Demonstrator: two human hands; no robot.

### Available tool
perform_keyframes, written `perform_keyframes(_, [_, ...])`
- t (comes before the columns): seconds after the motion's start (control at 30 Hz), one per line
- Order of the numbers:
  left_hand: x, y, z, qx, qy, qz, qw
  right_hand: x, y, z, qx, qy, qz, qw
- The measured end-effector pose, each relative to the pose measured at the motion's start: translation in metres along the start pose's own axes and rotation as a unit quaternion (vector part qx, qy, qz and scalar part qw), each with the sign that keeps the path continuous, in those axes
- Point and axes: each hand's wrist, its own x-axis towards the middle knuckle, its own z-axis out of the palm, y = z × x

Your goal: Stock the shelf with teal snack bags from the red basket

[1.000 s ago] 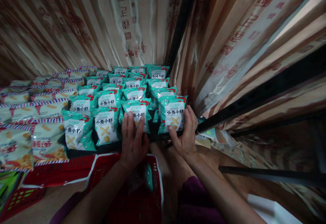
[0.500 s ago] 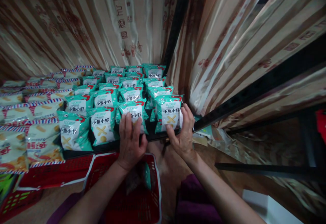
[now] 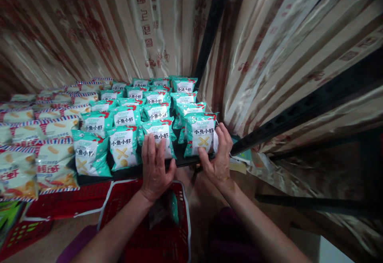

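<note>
My left hand (image 3: 157,167) lies with its fingers stretched out against the front of a teal and white snack bag (image 3: 164,137) in the front row. To its right, my right hand (image 3: 220,157) grips another snack bag (image 3: 201,135) by its right side, thumb on the front and fingers along the edge. This bag stands upright at the right end of a black shelf (image 3: 182,161). Behind and left of my hands, several matching teal bags (image 3: 123,149) stand in rows. The tips of my right fingers are partly hidden by the bag's edge.
Cream snack bags with striped edges (image 3: 55,165) fill the shelf's left part. Below stands a red basket (image 3: 188,223) with a few packets inside, beside another red basket (image 3: 64,205). Black metal posts (image 3: 287,107) frame the right end. Patterned curtains (image 3: 167,23) hang behind.
The view has shifted slightly, so the shelf and bags sit a little further right. Both hands keep nearly the same places on the bags.
</note>
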Motion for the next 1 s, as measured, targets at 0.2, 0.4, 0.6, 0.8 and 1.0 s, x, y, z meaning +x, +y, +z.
perform_keyframes(0.2, [0.0,0.0,0.001,-0.01,0.005,-0.013,1.0,0.004,-0.001,-0.004,-0.009,0.016,-0.015,1.0])
perform_keyframes(0.4, [-0.001,-0.001,0.002,-0.019,0.009,-0.018,1.0,0.011,-0.005,-0.006,-0.016,0.035,-0.028,0.999])
perform_keyframes(0.6, [0.001,0.0,0.002,-0.028,0.018,-0.024,0.999,0.017,-0.026,-0.02,0.009,0.063,-0.049,0.997])
perform_keyframes(0.8, [0.003,0.0,0.003,-0.042,0.026,-0.039,0.998,0.079,-0.054,-0.014,0.024,-0.025,-0.126,0.991])
perform_keyframes(1.0, [0.005,0.0,0.004,-0.039,0.019,-0.039,0.998,0.17,-0.062,0.059,-0.034,-0.293,-0.177,0.939])
